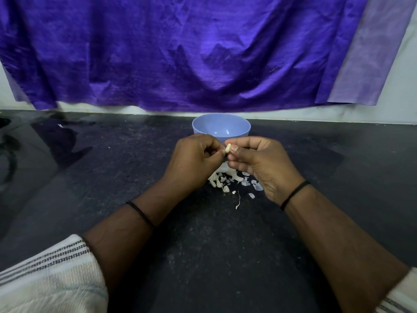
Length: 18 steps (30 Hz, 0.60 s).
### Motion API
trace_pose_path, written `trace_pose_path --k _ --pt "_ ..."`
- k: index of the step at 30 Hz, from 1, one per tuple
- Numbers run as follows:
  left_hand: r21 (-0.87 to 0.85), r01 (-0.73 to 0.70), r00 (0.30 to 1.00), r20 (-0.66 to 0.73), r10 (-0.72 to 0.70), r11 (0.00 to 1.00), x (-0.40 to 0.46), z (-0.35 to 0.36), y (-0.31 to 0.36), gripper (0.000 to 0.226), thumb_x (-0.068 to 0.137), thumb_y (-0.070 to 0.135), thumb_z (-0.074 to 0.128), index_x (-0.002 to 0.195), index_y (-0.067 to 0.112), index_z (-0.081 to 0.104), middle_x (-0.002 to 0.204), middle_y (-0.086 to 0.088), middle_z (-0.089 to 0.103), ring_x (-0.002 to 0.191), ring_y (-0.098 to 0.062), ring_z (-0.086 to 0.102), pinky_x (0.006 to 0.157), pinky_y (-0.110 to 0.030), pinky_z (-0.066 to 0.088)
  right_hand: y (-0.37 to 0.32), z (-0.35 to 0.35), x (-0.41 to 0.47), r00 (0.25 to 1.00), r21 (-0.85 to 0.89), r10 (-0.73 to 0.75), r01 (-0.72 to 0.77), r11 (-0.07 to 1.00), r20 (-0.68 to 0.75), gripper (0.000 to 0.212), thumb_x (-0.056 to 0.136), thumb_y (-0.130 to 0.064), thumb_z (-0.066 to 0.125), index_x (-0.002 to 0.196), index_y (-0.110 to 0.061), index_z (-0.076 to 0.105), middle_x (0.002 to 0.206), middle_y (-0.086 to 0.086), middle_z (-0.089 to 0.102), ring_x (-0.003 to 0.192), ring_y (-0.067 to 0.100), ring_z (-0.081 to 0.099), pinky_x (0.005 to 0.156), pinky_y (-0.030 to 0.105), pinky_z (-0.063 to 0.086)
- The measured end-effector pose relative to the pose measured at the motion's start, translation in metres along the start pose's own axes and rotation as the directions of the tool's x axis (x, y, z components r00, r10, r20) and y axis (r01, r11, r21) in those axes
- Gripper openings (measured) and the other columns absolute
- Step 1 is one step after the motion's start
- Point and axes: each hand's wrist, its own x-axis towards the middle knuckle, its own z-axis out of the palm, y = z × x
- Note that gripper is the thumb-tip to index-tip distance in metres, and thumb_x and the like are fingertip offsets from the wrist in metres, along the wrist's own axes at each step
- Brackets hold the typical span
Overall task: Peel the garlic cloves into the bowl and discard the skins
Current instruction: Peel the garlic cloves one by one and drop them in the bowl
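Note:
A small pale garlic clove (228, 148) is pinched between the fingertips of my left hand (191, 162) and my right hand (259, 164), which meet just in front of the blue bowl (203, 128). Inside the bowl a small pale piece shows near the bottom. Below my hands, a heap of white garlic cloves and loose skins (234, 180) lies on the dark countertop (112, 177), partly hidden by my fingers.
A purple cloth (191, 53) hangs on the wall right behind the bowl. Stray skin scraps (238, 201) lie toward me from the heap. My striped sleeves show at the bottom corners.

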Motion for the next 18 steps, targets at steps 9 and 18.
trace_pose_path --k 9,18 --pt "0.034 -0.032 0.999 -0.025 0.033 0.999 -0.0018 0.0012 0.002 0.007 0.086 0.012 0.075 0.079 0.015 0.074 0.067 0.015 0.06 0.056 0.001 0.057 0.056 -0.012 0.044 0.0 0.0005 -0.0015 0.999 0.05 0.042 -0.041 0.998 -0.02 0.012 0.09 0.002 0.067 0.101 0.001 0.073 0.081 0.01 0.074 0.071 0.011 0.069 0.064 0.021 0.059" --pt "0.003 -0.016 1.0 -0.024 0.016 1.0 -0.0017 0.0038 0.0011 0.011 0.082 0.007 0.073 0.074 0.014 0.069 0.065 0.013 0.057 0.056 -0.004 0.055 0.052 -0.014 0.041 0.0 0.0013 -0.0008 0.997 0.056 0.061 -0.064 0.996 0.038 0.014 0.092 0.002 0.064 0.095 -0.007 0.074 0.081 0.007 0.074 0.07 0.008 0.068 0.07 0.025 0.061"
